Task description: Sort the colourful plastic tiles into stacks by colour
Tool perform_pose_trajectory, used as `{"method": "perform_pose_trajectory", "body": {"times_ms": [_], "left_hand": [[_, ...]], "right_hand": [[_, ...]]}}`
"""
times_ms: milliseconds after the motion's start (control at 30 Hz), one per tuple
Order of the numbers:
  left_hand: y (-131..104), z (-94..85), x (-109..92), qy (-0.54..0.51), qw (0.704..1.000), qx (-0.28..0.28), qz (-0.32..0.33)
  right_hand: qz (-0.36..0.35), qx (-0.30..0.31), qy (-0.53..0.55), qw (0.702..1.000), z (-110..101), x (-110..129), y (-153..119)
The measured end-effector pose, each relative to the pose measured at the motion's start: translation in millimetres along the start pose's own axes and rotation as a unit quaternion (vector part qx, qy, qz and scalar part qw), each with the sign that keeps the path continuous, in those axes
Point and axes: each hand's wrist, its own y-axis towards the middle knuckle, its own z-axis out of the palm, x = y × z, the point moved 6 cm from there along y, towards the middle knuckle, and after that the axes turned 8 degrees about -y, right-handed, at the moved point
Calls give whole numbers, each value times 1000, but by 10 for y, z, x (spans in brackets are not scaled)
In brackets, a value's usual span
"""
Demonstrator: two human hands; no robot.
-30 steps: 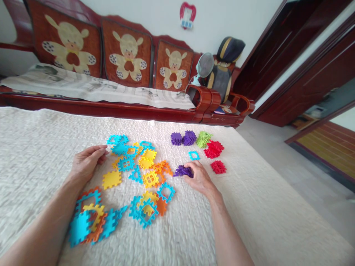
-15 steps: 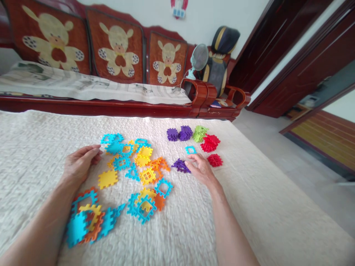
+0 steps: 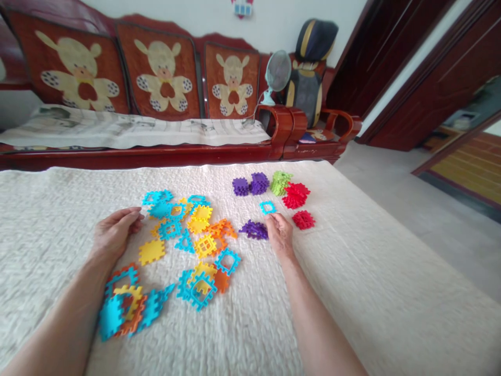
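My left hand (image 3: 117,230) hovers at the left edge of the pile, thumb and fingers pinched together with nothing showing between them. Its fingertips are beside several light blue interlocking plastic squares (image 3: 158,209). A loose yellow square (image 3: 152,252) lies to the right of its wrist. My right hand (image 3: 280,232) is closed, its fingers curled down. Just beyond its fingertips lies a light blue square frame (image 3: 268,208); I cannot tell whether they touch. Purple openwork pieces (image 3: 253,230) lie immediately left of this hand. Whatever its fingers hold, if anything, is hidden.
Behind the right hand stand purple stacks (image 3: 259,184), a lime green stack (image 3: 281,183) and a red stack (image 3: 296,195), with more red pieces (image 3: 303,220) nearer. Mixed blue, yellow and orange pieces (image 3: 201,287) lie centre front. A wooden sofa (image 3: 195,154) borders the cloth-covered surface (image 3: 352,261).
My right hand's fingers have curled in from a more spread pose, and the hand has shifted slightly left. My left hand stays put. The view has tilted a little.
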Motion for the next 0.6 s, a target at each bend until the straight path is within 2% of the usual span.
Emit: {"method": "perform_pose_trajectory", "body": {"times_ms": [267, 600], "left_hand": [[12, 24, 1, -4, 1000, 13, 8], [-23, 58, -52, 4, 1000, 13, 12]], "right_hand": [[20, 0, 37, 999, 27, -42, 15], [11, 58, 53, 997, 31, -43, 43]]}}
